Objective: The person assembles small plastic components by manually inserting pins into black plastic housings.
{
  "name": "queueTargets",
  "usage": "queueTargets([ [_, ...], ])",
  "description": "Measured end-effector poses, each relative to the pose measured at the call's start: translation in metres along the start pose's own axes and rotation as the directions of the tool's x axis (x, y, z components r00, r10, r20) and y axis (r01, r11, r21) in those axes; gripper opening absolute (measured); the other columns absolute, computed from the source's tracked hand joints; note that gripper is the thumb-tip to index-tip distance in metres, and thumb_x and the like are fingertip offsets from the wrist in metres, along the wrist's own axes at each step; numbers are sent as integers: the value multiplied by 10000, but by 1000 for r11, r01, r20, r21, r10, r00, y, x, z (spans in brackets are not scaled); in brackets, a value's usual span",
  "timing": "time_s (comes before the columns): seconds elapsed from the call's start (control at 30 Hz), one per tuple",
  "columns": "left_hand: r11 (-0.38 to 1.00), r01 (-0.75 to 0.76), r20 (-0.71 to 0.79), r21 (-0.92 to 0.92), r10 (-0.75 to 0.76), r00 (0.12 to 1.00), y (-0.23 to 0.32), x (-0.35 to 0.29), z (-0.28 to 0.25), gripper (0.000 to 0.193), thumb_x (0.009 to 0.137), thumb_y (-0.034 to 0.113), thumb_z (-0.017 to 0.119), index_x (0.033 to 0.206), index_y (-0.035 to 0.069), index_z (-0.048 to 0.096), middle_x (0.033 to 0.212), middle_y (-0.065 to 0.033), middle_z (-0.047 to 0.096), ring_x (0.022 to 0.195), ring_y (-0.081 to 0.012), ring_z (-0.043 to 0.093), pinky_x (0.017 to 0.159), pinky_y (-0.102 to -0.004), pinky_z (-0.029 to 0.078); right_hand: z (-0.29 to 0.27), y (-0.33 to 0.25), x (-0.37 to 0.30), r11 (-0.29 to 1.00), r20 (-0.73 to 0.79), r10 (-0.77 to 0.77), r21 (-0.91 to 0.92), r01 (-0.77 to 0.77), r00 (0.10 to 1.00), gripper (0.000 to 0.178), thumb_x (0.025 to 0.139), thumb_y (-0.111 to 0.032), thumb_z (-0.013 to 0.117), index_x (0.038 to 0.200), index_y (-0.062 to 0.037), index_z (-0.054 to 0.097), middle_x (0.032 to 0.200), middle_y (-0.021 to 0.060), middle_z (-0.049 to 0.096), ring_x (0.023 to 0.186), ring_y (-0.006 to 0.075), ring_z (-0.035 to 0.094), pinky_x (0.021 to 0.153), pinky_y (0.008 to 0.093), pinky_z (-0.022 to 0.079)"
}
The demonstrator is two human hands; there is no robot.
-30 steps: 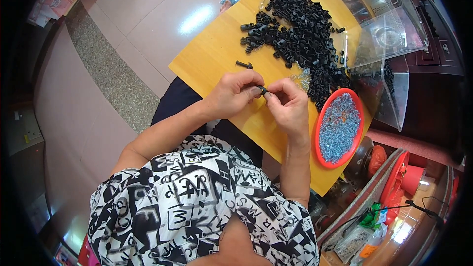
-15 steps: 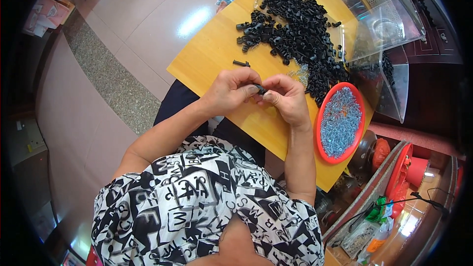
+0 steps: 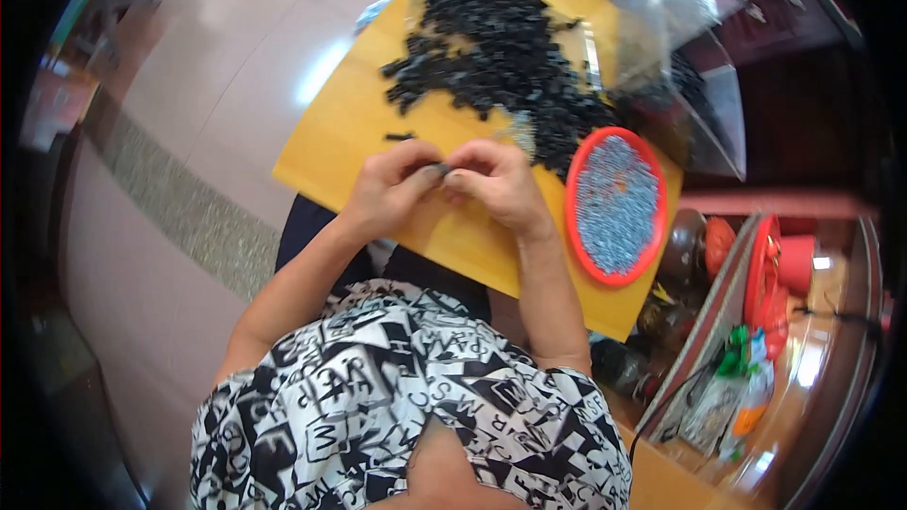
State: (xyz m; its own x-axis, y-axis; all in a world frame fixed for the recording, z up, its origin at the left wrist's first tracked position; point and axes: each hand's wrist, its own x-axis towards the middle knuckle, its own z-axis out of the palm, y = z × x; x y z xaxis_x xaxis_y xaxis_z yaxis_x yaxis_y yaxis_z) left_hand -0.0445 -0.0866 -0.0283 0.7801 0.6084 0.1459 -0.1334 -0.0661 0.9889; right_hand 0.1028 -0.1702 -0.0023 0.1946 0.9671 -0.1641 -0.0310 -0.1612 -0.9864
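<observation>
My left hand (image 3: 389,191) and my right hand (image 3: 503,193) meet over the near part of the yellow table (image 3: 326,146). Between their pinched fingertips is a small black plastic part (image 3: 442,170), mostly covered and blurred, so its exact shape is unclear. Just beyond my left hand lies a single short black rod-like piece (image 3: 400,137). A wide heap of small black plastic parts (image 3: 496,47) spreads across the far side. Silvery small pieces (image 3: 521,135) lie at the heap's near edge, beyond my right hand.
Right of my hands, a red oval tray (image 3: 571,212) holds many small silvery-blue metal pieces (image 3: 614,203). Clear plastic bins (image 3: 704,123) stand at the far right. Beside the table's right edge, an open compartment (image 3: 694,359) holds red containers and packets.
The whole view has shifted, so the table and its contents sit further left and slightly higher. My hands keep the same pinch on the black part.
</observation>
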Motion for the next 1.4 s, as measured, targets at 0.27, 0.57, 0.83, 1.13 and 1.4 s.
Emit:
queueTargets([
  [0.27,984,45,-32,-174,-51,998,-4,-15,-2,234,839,35,533,1055,-51,510,767,-49,561,659,-90,530,594,-211,446,-61,-63,-26,932,-459,-334,-32,361,823,98,809,-101,595,831,-8,574,696,80,599,590,135,583,525,237,473],
  [0.57,994,66,30,-87,-63,998,-10,-10,5,221,792,16,579,1001,-46,548,798,-72,607,722,-91,567,649,-222,462,-88,-58,-23,971,-597,-236,-131,198,766,162,840,-116,553,922,20,584,766,83,623,599,135,578,547,210,471],
  [0.83,991,39,55,-128,-32,998,-7,-13,2,201,817,5,550,1010,-50,535,781,-28,547,684,-74,509,608,-200,422,-27,-23,-4,586,-240,-409,-809,52,880,75,728,-42,590,787,-1,611,742,142,586,683,293,576,607,333,456],
  [1.13,991,-85,-196,-108,63,979,-1,-32,-1,112,768,7,613,872,-29,594,696,25,541,576,-17,435,498,-168,355,16,-20,50,286,69,-487,-929,234,871,107,708,-70,610,799,-24,578,744,141,542,748,303,551,664,374,459],
  [1.4,874,-210,-274,439,353,895,14,22,-59,153,698,-43,595,848,-13,601,775,-107,557,666,-198,544,596,-284,439,31,-14,73,170,71,-499,-969,178,864,120,699,-137,607,704,-31,552,743,126,544,757,278,552,642,346,481],
])
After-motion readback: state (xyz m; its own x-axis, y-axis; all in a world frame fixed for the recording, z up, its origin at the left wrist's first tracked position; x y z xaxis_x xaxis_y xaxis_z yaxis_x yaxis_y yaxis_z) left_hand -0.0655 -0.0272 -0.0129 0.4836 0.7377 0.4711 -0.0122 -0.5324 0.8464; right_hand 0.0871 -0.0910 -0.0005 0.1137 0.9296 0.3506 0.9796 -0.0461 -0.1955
